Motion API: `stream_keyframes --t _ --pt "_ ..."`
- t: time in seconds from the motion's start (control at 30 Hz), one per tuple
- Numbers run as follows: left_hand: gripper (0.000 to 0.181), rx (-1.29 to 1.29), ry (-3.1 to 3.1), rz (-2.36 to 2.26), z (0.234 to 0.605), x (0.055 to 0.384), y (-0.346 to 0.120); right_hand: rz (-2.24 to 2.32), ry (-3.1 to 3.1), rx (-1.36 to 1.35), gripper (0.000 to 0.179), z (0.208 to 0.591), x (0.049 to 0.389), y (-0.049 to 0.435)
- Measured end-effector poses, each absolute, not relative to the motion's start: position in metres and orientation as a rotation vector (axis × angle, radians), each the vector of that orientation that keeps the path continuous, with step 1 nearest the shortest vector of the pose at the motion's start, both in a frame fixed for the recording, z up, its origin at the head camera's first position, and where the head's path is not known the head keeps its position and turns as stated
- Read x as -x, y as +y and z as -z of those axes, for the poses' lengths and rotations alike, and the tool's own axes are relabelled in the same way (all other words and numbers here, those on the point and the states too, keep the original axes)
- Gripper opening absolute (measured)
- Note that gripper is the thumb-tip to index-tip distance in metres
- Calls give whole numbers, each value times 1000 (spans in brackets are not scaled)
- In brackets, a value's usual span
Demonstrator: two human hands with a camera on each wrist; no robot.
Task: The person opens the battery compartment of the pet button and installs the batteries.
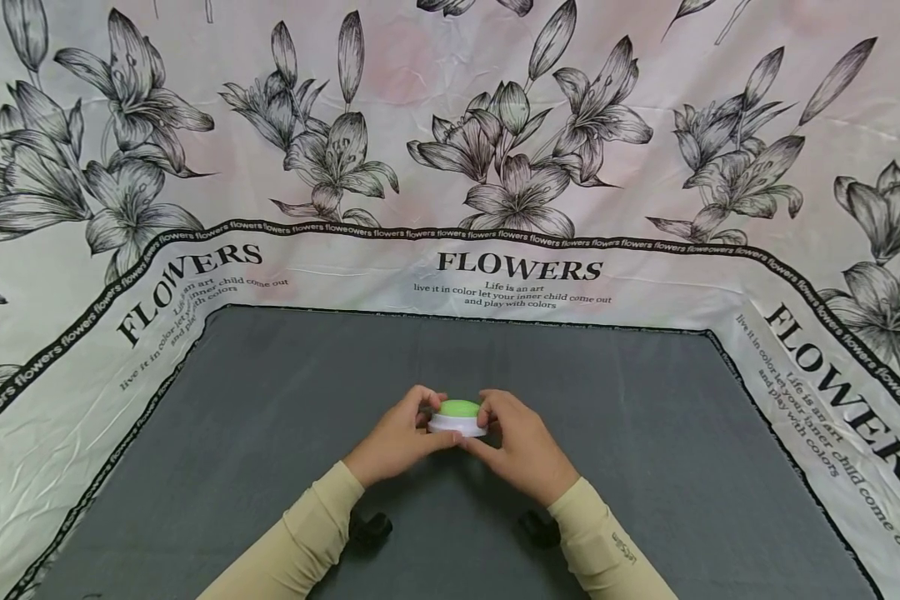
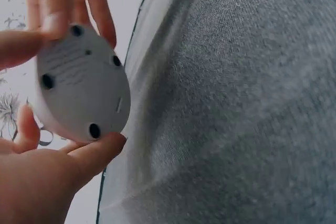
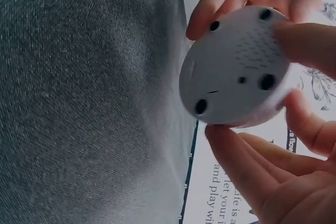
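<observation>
A round push-button buzzer (image 1: 459, 410) with a green domed top and a white base is held up between both hands, just above the grey cloth. My left hand (image 1: 399, 437) grips its left side, thumb at the near edge of the base and fingers curled at the far side. On the right side my right hand (image 1: 523, 445) holds it the same way. In the left wrist view the white underside (image 2: 86, 90) shows several dark round feet. Speaker holes and a small slot mark the underside (image 3: 226, 69) in the right wrist view.
Grey cloth (image 1: 285, 375) covers the middle of the table, bordered by white cloth (image 1: 360, 271) with printed lettering and flowers. Black wrist mounts (image 1: 371, 531) hang below both forearms, which wear pale yellow sleeves (image 1: 300, 533).
</observation>
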State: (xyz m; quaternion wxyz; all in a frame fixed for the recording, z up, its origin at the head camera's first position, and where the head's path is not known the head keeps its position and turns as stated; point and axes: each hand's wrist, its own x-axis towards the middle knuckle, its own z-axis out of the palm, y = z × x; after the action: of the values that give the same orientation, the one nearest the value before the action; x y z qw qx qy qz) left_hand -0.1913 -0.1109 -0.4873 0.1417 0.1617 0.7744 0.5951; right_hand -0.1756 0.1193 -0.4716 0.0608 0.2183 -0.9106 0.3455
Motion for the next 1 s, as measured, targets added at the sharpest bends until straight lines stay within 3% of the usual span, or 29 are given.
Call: stream_keyframes --t 0.33,1.0 --pt "46 -703 2452 -1463 499 195 -109 -931 -2843 -746 45 478 174 118" --pt "47 -711 2597 -1223 507 196 -106 -752 -2828 -932 37 495 176 114"
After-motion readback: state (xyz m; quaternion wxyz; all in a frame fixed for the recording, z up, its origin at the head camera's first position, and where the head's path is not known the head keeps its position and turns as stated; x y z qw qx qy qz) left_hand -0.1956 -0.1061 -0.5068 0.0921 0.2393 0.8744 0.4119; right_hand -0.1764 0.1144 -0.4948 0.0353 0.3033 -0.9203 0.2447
